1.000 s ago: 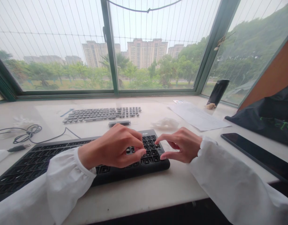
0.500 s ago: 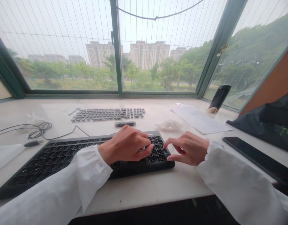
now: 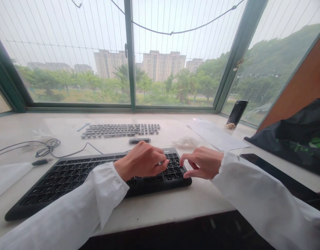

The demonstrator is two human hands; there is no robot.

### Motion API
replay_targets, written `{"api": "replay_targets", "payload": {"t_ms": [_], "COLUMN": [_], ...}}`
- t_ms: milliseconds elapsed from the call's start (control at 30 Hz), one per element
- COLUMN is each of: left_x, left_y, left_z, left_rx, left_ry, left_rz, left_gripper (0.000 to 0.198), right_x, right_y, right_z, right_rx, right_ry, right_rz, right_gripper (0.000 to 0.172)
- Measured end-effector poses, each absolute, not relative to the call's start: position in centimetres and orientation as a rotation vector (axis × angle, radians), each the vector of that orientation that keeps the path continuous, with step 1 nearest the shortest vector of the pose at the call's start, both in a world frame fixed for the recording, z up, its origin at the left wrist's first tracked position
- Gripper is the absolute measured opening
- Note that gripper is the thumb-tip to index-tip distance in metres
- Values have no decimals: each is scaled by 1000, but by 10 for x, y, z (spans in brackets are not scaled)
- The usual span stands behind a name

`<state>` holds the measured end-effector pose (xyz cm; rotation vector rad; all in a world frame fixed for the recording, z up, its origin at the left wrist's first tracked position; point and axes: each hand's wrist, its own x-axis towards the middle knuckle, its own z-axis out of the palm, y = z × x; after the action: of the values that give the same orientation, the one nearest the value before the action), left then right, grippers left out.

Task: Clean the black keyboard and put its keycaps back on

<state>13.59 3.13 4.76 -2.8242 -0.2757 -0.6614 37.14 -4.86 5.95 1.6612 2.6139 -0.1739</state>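
Note:
A black keyboard (image 3: 71, 173) with its keycaps off lies on the white sill, its sockets showing. Over its right part is my left hand (image 3: 141, 161), fingers curled in and thumb against the index finger. Whatever the fingertips may hold is hidden or too small to make out. My right hand (image 3: 203, 162) has its bent index finger and thumb on the right end of the keyboard, gripping that edge. Behind the keyboard the loose keycaps (image 3: 120, 130) are laid out in rows. A dark pen (image 3: 139, 140) rests between them and the keyboard.
Left are a coiled cable (image 3: 48, 148) with a USB plug (image 3: 42, 161) and a white object (image 3: 11, 176). To the right are a clear plastic wrapper (image 3: 186, 141), paper sheets (image 3: 217, 134), a phone (image 3: 279, 177), a black cylinder (image 3: 237, 113) and a black bag (image 3: 300, 135). Windows stand behind.
The camera view has shifted slightly, so the scene sits a little lower at the back. Both hands keep nearly the same place on the keyboard.

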Motion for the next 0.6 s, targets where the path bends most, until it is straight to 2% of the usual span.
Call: {"api": "replay_targets", "payload": {"t_ms": [167,300,367,500,600], "left_x": [135,135,135,135,135], "left_y": [32,33,32,30,29], "left_z": [47,46,46,47,47], "left_rx": [-2828,-2838,-2844,-2884,-2910], "left_ry": [-289,-309,-312,-296,-331], "left_rz": [-646,-625,-606,-567,-543], "left_gripper": [41,40,40,36,28], "right_x": [363,357,354,350,354], "right_y": [-51,-50,-49,-47,-45], "right_z": [65,68,70,76,80], "right_rx": [1618,1600,1562,1452,1473], "right_ry": [2611,2554,2553,2609,2659], "right_rz": [-104,38,69,56,44], "right_gripper": [32,38,34,13,19]}}
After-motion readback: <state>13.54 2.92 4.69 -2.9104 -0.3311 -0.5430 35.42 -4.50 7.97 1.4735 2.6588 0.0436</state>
